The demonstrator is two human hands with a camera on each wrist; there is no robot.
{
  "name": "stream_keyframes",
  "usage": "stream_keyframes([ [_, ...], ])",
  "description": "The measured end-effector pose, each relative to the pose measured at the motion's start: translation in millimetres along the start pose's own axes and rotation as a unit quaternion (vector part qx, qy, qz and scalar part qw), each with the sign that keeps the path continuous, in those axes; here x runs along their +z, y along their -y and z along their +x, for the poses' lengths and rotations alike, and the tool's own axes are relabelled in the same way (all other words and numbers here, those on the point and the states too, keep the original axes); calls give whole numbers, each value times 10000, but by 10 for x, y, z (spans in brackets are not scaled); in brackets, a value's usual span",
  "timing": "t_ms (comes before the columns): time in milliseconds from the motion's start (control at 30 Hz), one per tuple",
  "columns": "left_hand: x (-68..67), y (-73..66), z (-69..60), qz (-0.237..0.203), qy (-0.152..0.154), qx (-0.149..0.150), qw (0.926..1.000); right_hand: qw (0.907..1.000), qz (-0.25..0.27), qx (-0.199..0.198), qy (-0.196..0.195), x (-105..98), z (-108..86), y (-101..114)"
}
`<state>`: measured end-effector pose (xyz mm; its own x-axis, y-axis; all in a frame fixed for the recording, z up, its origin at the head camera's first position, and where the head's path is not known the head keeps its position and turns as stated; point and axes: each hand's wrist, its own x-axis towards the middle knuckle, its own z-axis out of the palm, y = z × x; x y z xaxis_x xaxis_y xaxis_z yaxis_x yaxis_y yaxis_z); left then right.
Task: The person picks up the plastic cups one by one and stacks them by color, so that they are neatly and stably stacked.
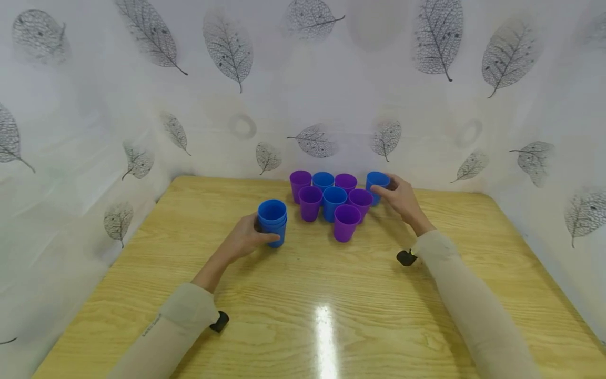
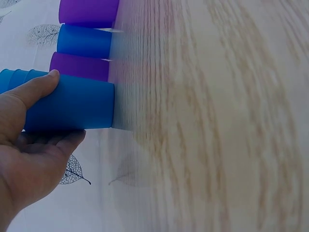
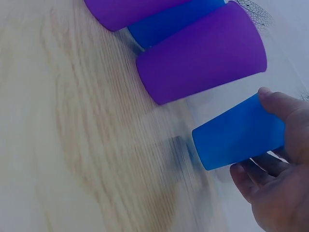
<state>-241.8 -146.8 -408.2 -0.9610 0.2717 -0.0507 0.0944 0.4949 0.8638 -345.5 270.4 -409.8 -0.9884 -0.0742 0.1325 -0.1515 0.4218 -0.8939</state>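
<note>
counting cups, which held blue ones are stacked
The blue stack in the left hand, showing nested rims; the blue cup in the right hand shows only one.

Sleeves long, pale beige. Left sleeve [image 1: 142, 350] with small dark lettering [image 1: 151, 325] running along forearm, too small to read. Right sleeve [image 1: 478, 310] same pale beige, smooth. Left cuff [image 1: 189, 304] wide, faintly greenish; right cuff [image 1: 436, 246] similar in tone. Small black block [image 1: 219, 321] by left cuff; rounded black piece [image 1: 406, 257] by right cuff. Left hand [image 1: 246, 237], right hand [image 1: 402, 199] bare.
</note>
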Motion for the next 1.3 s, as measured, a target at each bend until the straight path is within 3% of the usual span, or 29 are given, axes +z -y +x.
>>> stream_keyframes([
  [333,-15,-5,2,34,47,9,10000,9990,-433,-55,61,-303,-262,-28],
  [500,-31,-3,-11,83,32,18,10000,9992,-361,-92,154,-380,-457,50],
  [700,-48,23,-35,-79,33,22,10000,9975,-524,-284,368,-412,-712,251],
  [967,-18,47,-11,-272,56,7,9996,9948,-668,-163,755,-435,-1060,461],
  [1300,-8,36,-14,-441,155,172,9988,9933,-306,-358,1054,-322,-1280,524],
])
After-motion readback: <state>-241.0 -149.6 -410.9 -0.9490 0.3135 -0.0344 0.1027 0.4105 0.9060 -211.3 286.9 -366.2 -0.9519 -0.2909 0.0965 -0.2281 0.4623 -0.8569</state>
